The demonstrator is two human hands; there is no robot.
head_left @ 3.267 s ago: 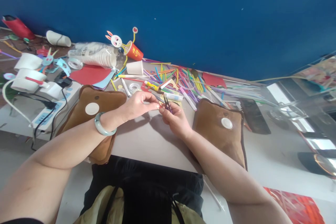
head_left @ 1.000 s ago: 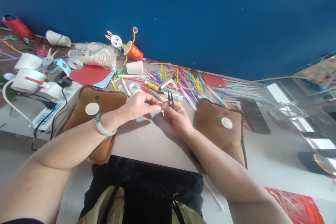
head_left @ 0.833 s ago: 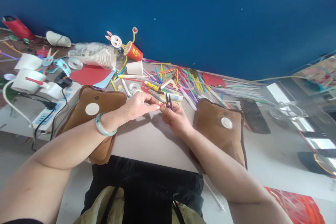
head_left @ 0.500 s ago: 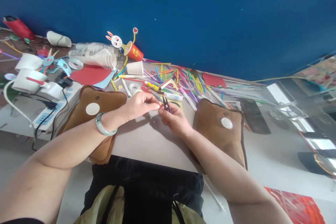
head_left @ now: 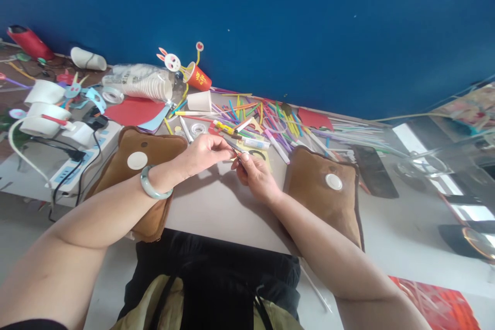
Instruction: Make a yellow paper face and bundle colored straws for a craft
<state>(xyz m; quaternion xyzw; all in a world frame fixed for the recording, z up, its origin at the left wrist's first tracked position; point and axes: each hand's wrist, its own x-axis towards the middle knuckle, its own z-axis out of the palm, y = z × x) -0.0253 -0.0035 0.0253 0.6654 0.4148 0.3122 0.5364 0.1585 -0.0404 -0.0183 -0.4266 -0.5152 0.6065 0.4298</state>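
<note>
before a blue wall (head_left: 270,26), over a cluttered table (head_left: 220,211), grips scissors (head_left: 236,151) firmly in the curled right hand (head_left: 258,178), mid-scene, just right of the left hand (head_left: 204,154); cannot tell any hold at its close-drawn fingertips.

Craft workspace: markers (head_left: 277,147), paper cups (head_left: 154,86)

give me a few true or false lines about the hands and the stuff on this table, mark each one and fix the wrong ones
1. The right hand holds the scissors. True.
2. The bracelet is on the right wrist. False: the bracelet is on the left wrist.
3. Two brown cushions lie on the table. True.
4. The left hand holds the pink marker. False: the pink marker lies on the table.
5. The wall is yellow. False: the wall is blue.
</note>
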